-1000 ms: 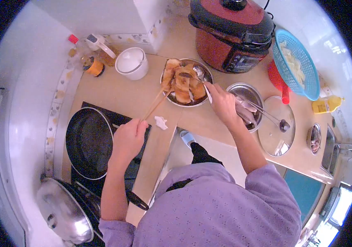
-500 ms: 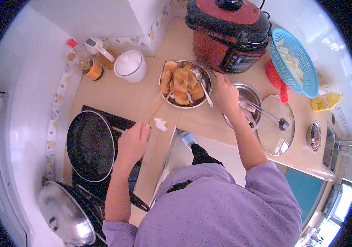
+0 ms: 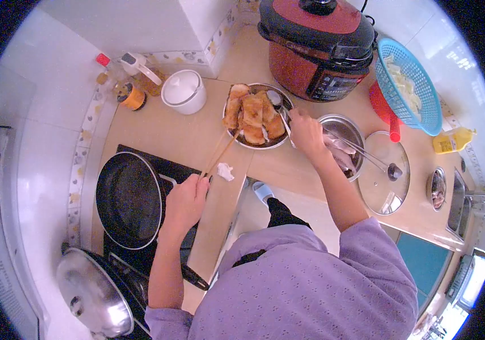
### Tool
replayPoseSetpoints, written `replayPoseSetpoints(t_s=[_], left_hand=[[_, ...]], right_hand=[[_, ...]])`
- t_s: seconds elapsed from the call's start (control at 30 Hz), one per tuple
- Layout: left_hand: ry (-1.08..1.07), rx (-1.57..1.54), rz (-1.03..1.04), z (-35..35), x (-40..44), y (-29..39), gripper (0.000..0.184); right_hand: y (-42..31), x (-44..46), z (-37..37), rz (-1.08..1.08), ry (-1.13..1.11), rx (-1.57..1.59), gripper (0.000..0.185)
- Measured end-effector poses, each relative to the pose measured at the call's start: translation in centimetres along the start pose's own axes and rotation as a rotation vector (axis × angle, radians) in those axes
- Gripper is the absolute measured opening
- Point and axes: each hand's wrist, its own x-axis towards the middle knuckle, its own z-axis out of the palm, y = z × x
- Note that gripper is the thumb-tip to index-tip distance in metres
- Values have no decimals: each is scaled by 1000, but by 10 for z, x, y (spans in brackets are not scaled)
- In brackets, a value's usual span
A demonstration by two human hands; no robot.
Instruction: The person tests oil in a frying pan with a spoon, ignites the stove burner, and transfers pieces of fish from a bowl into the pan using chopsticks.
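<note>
My left hand (image 3: 185, 201) is closed round a pair of wooden chopsticks (image 3: 219, 156), whose tips reach the near left rim of a round dish (image 3: 261, 147). Browned, flat slices of food (image 3: 252, 116) lie piled in that dish. On its right side a metal spoon (image 3: 274, 98) rests with its bowl inside and its handle leaning out over the rim. The fingers of my right hand (image 3: 307, 134) are closed at the spoon's handle. Just right of this hand, a steel bowl (image 3: 351, 126) holds pale raw pieces and metal chopsticks or tongs (image 3: 367, 154).
A black frying pan (image 3: 129, 201) sits on the hob at left, below a white lidded pot (image 3: 184, 93). A red pressure cooker (image 3: 319, 54) stands behind. At right are a blue colander (image 3: 407, 85), a glass lid (image 3: 379, 175) and a yellow bottle (image 3: 453, 140). Crumpled tissue (image 3: 225, 171) lies near the chopsticks.
My right hand has come down and left from beside the cooker to the spoon's handle and closed on it. The spoon has shifted slightly. My left hand keeps hold of the chopsticks.
</note>
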Motion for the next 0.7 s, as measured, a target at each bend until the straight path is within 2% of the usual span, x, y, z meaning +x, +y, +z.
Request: replayPoseSetpoints(t_s=[0.17,0.23,0.3,0.33,0.4,0.5,0.53,0.6,0.7], left_hand=[[16,-16,37,3,-1,-4,33],[29,-26,67,6,0,-8,32],[-86,-364,-24,11,3,-13,30],[-84,-364,-25,9,2,-9,30],[-222,-775,-149,9,1,7,27],[-256,-893,-186,27,1,19,29],[-300,-972,-184,32,2,23,30],[-336,-972,-196,40,-1,38,30],[-421,-1091,-150,57,-2,44,28]], right_hand=[[-5,1,-10,21,-114,-37,11],[-11,-1,-22,33,-55,14,14],[-20,-5,-39,42,3,66,17],[-27,-9,-51,-56,5,199,23],[-43,-25,-63,-183,-72,367,34],[-79,-49,-85,-326,-256,571,48],[-87,-54,-83,-326,-251,573,48],[-96,-61,-70,-489,20,516,49],[-92,-64,-55,-507,7,508,46]])
